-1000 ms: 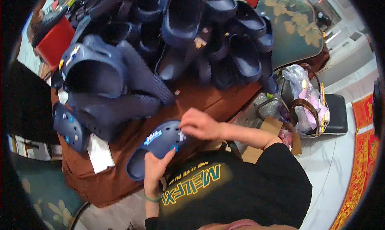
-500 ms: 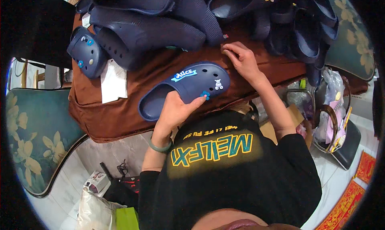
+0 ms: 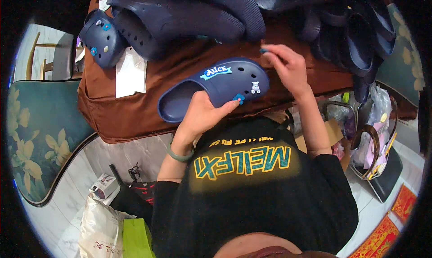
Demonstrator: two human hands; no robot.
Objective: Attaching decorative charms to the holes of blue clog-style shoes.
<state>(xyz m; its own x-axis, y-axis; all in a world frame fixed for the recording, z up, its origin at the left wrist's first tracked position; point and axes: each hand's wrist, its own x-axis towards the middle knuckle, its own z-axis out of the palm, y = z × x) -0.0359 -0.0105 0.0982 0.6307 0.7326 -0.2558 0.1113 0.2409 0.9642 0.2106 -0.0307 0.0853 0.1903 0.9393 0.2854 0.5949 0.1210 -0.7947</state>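
Note:
My left hand point(image 3: 201, 116) grips the near side of a navy foam clog point(image 3: 216, 87) that lies on the brown-covered table point(image 3: 135, 109). The clog carries a light blue label charm, a small white bear charm and a blue flower charm. My right hand point(image 3: 288, 67) hovers just past the clog's toe, its fingertips pinched on a small blue charm point(image 3: 263, 50).
A heap of navy clogs point(image 3: 189, 15) fills the table's far side; one with charms point(image 3: 101, 37) sits at far left beside white paper point(image 3: 130, 73). Floral chairs stand left point(image 3: 40, 136) and right. Bags lie on the floor at lower left point(image 3: 103, 231) and right point(image 3: 373, 141).
The view tilted down from the clog heap toward my body. My right hand left the clog's holes, reached to the table past the toe and now pinches a small blue charm.

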